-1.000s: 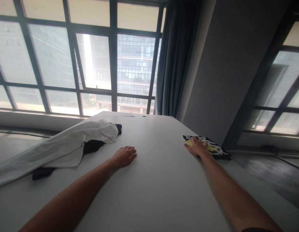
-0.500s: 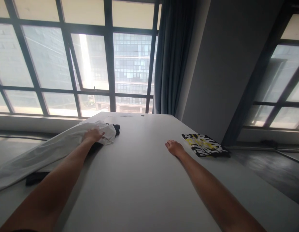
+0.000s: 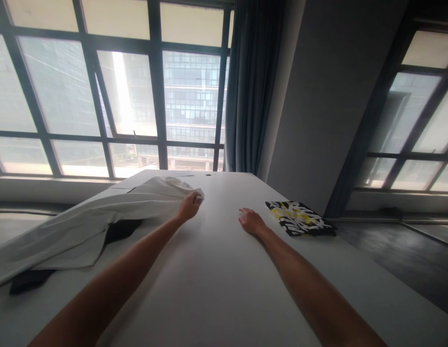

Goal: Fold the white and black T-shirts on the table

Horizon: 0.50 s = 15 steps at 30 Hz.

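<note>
My left hand (image 3: 189, 206) is closed on the edge of a white garment (image 3: 144, 204), lifted slightly near the table's middle. The rest of that garment stretches away to the left in long folds; its exact kind is unclear. Dark cloth (image 3: 122, 230) shows under it. On the white table (image 3: 212, 279), my right hand (image 3: 251, 220) rests palm down, fingers a little apart and holding nothing. Just right of it lies a flat folded black, white and yellow patterned cloth (image 3: 298, 219), which the hand does not touch.
Beyond the table's far edge stand large windows (image 3: 189, 96) and a blue-grey curtain (image 3: 249, 96). A grey pillar (image 3: 328, 96) rises behind the folded cloth. A small round dark hole (image 3: 208, 175) sits near the far edge.
My left hand has moved right, pulling the white garment's end along and uncovering more dark cloth. My right hand stays on the table, and the view has shifted slightly.
</note>
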Motion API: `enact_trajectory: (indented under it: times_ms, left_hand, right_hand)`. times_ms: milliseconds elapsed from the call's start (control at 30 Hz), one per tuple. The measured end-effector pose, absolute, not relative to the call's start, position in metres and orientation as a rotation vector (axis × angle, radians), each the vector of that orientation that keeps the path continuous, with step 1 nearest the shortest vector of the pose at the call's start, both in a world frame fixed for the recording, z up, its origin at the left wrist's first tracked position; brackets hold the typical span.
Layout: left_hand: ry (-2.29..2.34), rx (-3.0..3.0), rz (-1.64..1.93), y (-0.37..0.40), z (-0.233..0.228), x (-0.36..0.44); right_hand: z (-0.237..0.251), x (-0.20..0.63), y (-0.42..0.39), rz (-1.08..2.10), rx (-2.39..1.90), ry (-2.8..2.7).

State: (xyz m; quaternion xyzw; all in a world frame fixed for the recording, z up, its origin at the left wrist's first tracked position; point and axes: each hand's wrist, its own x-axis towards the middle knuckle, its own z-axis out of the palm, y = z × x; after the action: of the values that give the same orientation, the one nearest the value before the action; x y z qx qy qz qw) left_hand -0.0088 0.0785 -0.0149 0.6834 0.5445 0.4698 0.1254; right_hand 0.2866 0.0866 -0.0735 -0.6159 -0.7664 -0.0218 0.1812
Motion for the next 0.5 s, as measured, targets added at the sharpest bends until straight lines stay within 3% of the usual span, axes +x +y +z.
enact_trajectory:
  times_ms: [200, 367, 500]
  left_hand:
    - [0.692, 2.025, 1.049, 0.04, -0.032, 0.052]
    - [0.914, 1.794, 1.316, 0.033, -0.011, 0.03]
    - [1.123, 1.816, 1.341, 0.032, 0.006, -0.007]
  right_hand:
    - [-0.046, 0.256, 0.08, 0.254, -1.073, -2.129]
    - [-0.017, 0.24, 0.065, 0.908, -0.875, -2.163]
    - [0.0, 0.238, 0.053, 1.165, -0.936, -1.814]
